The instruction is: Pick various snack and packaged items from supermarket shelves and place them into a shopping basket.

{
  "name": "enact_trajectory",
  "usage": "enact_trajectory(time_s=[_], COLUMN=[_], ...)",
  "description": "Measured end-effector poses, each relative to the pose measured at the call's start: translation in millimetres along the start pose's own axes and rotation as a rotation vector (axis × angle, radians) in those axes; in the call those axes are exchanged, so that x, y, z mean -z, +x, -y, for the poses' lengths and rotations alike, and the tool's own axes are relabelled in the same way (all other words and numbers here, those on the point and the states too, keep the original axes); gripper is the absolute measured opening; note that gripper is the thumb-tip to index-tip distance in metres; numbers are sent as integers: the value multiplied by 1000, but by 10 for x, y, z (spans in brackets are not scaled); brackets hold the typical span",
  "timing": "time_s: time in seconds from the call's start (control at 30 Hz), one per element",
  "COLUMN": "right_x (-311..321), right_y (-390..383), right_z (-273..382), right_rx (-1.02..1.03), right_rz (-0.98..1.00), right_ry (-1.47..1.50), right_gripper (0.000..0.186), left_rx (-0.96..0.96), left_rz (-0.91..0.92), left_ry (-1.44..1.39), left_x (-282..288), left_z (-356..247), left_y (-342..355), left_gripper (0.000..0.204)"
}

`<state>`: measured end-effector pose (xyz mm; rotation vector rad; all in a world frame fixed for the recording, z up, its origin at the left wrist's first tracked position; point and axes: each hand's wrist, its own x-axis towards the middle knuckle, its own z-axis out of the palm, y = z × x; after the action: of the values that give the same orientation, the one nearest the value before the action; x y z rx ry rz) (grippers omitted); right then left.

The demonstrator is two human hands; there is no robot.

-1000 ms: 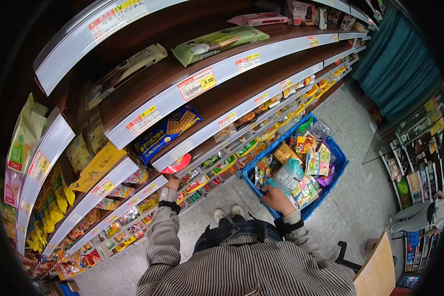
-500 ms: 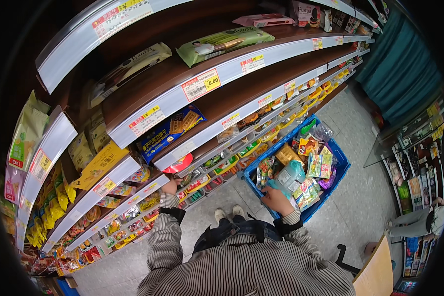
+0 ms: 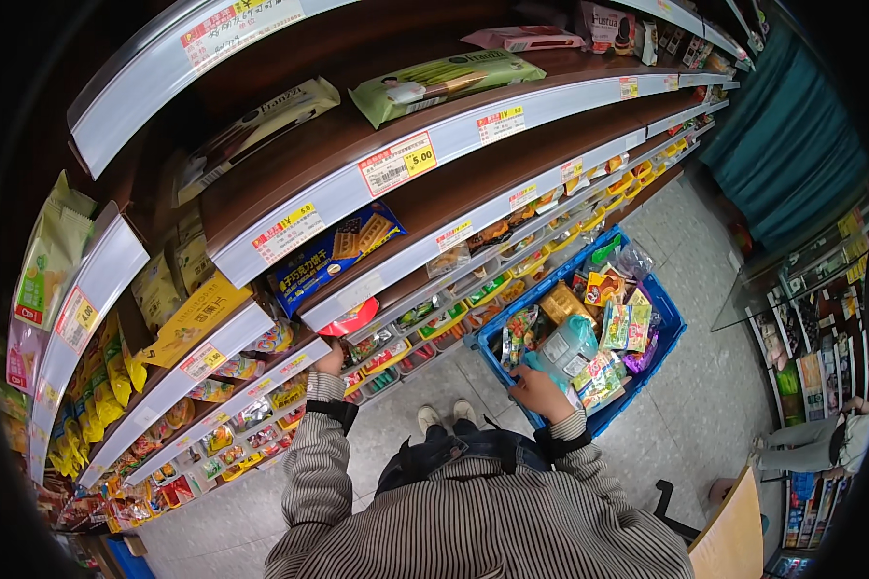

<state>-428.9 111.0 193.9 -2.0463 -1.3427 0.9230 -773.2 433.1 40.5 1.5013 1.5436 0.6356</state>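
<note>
Grey floor [image 3: 705, 386] stretches below the fingers [image 3: 525, 378], grip unclear; left hand [image 3: 328, 361] at shelves [image 3: 459, 140], right hand [image 3: 545, 394] at blue basket [image 3: 674, 330], barely shifted.

The blue crate [image 3: 673, 330] stands upright and open-topped on the floor [image 3: 700, 400] at your 2 o'clock, angled to you and heaped with bright packets [image 3: 628, 323]. Just toward 7 o'clock from its middle, the teal pack [image 3: 572, 342] lies slanted among them, bearing a pale label. At your 10 to 11 o'clock, the red pack [image 3: 353, 318], round-edged, shows partly below the shelf edge [image 3: 381, 278].
</note>
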Motion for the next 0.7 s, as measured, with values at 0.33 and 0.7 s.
enact_trajectory(time_s=[0.33, 0.7], right_x=[67, 26], right_y=[-65, -67], right_z=[-21, -113], right_rx=[-58, -25], right_rz=[-1, -9], right_ry=[-11, -26], right_gripper=[32, 33], left_rx=[308, 410], left_rz=[-6, 76], left_ry=[-755, -1055], left_x=[-240, 102], left_z=[-733, -852], left_y=[-400, -1145], left_gripper=[38, 32])
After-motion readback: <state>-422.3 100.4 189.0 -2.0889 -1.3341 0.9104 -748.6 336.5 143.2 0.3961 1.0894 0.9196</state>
